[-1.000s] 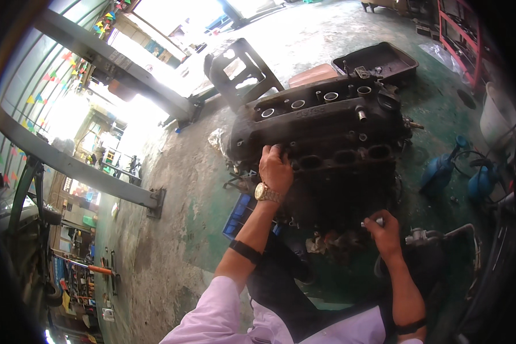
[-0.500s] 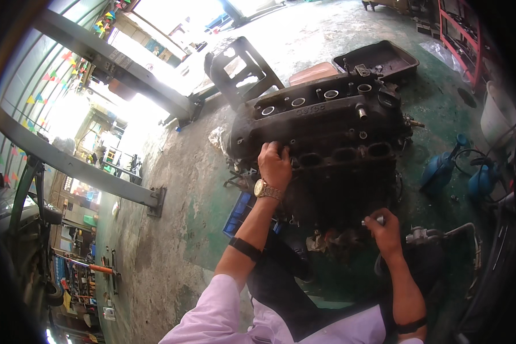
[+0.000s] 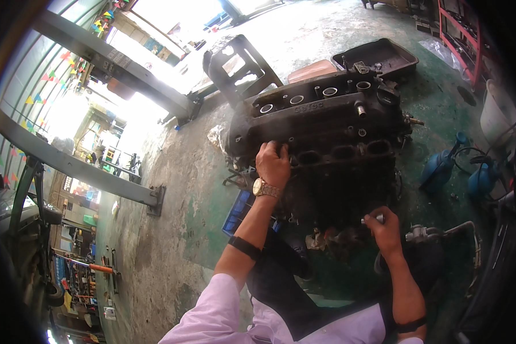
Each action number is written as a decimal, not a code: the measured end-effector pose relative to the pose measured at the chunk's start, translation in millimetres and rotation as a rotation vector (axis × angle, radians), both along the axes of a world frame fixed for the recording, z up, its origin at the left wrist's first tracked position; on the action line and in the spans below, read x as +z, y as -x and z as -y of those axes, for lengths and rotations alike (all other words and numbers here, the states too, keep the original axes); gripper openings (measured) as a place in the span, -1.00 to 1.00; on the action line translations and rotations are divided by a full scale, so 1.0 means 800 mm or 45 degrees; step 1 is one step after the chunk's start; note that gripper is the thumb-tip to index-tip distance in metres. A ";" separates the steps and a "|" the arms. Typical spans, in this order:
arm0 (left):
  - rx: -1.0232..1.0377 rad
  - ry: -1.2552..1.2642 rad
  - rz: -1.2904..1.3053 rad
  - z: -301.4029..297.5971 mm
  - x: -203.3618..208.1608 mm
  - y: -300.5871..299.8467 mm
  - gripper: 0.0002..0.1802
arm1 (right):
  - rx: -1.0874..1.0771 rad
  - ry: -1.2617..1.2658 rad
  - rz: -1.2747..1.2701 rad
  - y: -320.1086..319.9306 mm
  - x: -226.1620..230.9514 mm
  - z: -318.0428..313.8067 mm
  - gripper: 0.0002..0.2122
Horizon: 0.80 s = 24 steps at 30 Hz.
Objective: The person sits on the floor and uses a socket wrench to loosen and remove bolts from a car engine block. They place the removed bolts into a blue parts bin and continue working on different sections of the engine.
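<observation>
A dark, greasy car engine [image 3: 332, 126] stands on the floor in front of me, its valve cover on top with a row of round holes. My left hand [image 3: 273, 163], a watch on its wrist, is at the engine's near side, left of the open ports [image 3: 344, 152]. Its fingers are curled against the metal; whatever they pinch there is hidden. Lower and to the right, my right hand [image 3: 386, 229] is closed around a small shiny metal socket [image 3: 379, 218], held apart from the engine block.
A blue parts bin [image 3: 239, 213] lies below my left forearm. Behind the engine are a dark stool [image 3: 239, 69] and a black tray [image 3: 384, 57]. Blue oil cans [image 3: 440, 167] stand at right, near a white bucket [image 3: 497, 114]. A grey lift arm [image 3: 80, 163] reaches in from the left.
Hardly anything differs. The whole view has shifted very slightly, while both hands keep their places and grips.
</observation>
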State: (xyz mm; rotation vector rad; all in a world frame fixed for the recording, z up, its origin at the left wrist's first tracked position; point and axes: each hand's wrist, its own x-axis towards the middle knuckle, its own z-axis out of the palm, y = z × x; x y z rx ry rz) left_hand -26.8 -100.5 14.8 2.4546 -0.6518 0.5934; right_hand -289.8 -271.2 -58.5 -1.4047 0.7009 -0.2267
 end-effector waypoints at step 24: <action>0.025 0.153 0.055 0.002 -0.008 0.000 -0.78 | -0.010 0.012 0.018 -0.001 0.000 -0.001 -0.86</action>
